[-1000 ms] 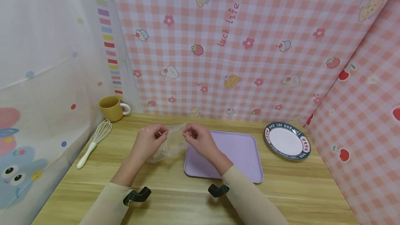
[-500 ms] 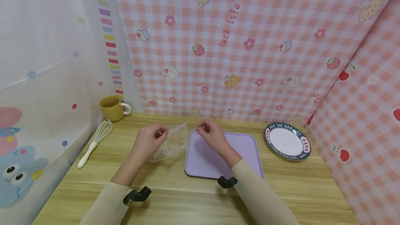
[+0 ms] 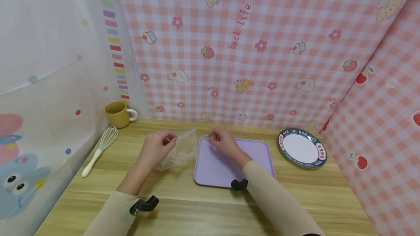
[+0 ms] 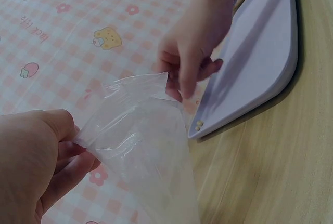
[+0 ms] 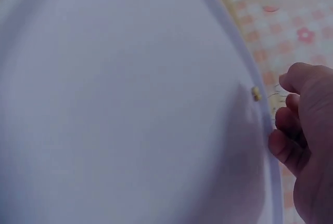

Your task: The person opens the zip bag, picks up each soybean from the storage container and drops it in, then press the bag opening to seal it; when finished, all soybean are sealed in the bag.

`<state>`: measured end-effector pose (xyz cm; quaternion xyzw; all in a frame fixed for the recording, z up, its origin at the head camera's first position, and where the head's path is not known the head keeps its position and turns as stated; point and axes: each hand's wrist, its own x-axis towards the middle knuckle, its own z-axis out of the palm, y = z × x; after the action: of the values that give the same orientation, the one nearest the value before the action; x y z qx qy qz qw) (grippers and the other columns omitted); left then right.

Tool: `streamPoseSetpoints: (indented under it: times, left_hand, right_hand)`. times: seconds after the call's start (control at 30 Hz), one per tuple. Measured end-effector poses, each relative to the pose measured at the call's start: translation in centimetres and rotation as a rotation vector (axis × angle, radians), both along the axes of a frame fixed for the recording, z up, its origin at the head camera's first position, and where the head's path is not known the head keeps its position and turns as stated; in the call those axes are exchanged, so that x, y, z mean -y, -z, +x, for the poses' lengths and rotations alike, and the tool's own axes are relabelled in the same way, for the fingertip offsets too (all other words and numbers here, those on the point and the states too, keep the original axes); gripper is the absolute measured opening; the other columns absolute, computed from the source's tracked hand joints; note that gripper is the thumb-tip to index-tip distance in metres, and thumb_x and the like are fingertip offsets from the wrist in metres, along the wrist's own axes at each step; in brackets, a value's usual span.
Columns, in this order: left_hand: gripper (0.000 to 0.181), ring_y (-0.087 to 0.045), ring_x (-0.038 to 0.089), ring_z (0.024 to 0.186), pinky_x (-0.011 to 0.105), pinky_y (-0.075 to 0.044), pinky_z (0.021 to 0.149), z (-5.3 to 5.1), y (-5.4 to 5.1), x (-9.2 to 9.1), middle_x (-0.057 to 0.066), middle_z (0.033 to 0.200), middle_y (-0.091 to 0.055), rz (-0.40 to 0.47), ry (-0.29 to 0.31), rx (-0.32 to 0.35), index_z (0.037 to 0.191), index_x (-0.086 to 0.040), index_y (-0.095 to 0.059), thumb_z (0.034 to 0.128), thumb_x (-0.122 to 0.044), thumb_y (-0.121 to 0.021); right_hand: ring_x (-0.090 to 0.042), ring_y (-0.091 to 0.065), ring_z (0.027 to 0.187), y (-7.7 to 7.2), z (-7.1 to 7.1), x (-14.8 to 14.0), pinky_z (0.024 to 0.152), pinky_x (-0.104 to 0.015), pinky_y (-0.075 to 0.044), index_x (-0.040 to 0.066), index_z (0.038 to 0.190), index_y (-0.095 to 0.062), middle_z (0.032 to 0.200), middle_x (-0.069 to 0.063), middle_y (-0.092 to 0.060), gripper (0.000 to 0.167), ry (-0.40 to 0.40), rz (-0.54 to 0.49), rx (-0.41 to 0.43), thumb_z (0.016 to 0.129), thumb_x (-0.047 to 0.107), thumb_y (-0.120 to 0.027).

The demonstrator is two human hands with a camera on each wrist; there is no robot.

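Pinching clear bag in left grip; holding right grip loosely parted, with yellow bits on tray just beside.

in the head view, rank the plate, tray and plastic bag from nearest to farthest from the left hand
1. Plastic bag: nearest, held by the left hand.
2. Tray: on the table to that hand's right.
3. Plate: farthest, at the far right, past the tray.
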<state>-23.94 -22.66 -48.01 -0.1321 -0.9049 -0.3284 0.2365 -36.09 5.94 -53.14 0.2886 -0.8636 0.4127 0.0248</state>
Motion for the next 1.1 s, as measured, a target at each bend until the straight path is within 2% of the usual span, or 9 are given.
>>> streamPoseSetpoints:
  times: [0.1, 0.4, 0.7, 1.1]
  left_hand:
    - [0.007, -0.074, 0.019, 0.078, 0.043, -0.063, 0.071, 0.0, 0.0, 0.0, 0.004, 0.093, -0.079, 0.003, 0.0, 0.0, 0.103, -0.009, -0.081, 0.0992, -0.004, -0.078]
    - [0.007, -0.074, 0.019, 0.078, 0.043, -0.064, 0.071, 0.0, 0.0, 0.1, 0.005, 0.093, -0.08, 0.002, -0.002, -0.008, 0.103, -0.008, -0.082, 0.0984, -0.004, -0.079]
    - [0.007, -0.074, 0.02, 0.078, 0.043, -0.064, 0.071, 0.0, 0.0, 0.1, 0.006, 0.093, -0.079, -0.003, -0.001, -0.009, 0.103, -0.008, -0.081, 0.0981, -0.004, -0.079]
    - [0.006, -0.074, 0.019, 0.079, 0.042, -0.064, 0.071, 0.0, -0.1, 0.2, 0.005, 0.093, -0.079, -0.003, -0.005, -0.011, 0.104, -0.008, -0.081, 0.098, -0.006, -0.08]
  right_hand:
    - [-0.013, -0.059, 0.078, 0.6, -0.4, 0.2, 0.069, -0.029, -0.051, 0.004, 0.113, -0.076, 0.086, 0.0, -0.066, 0.014, -0.016, 0.055, 0.023, 0.099, 0.003, -0.078]
    - [-0.015, -0.061, 0.084, 1.7, -1.4, 0.8, 0.076, -0.032, -0.052, 0.01, 0.114, -0.076, 0.092, 0.0, -0.067, 0.016, -0.01, 0.122, 0.066, 0.099, 0.006, -0.079]
    - [-0.01, -0.06, 0.077, 2.5, -1.8, 0.9, 0.071, -0.028, -0.051, 0.011, 0.111, -0.077, 0.085, 0.004, -0.067, 0.015, -0.029, 0.139, 0.004, 0.097, 0.006, -0.082]
    - [-0.011, -0.058, 0.077, 2.5, -1.7, 1.1, 0.071, -0.03, -0.049, 0.011, 0.111, -0.079, 0.084, 0.005, -0.066, 0.013, 0.005, 0.162, -0.014, 0.098, 0.009, -0.082]
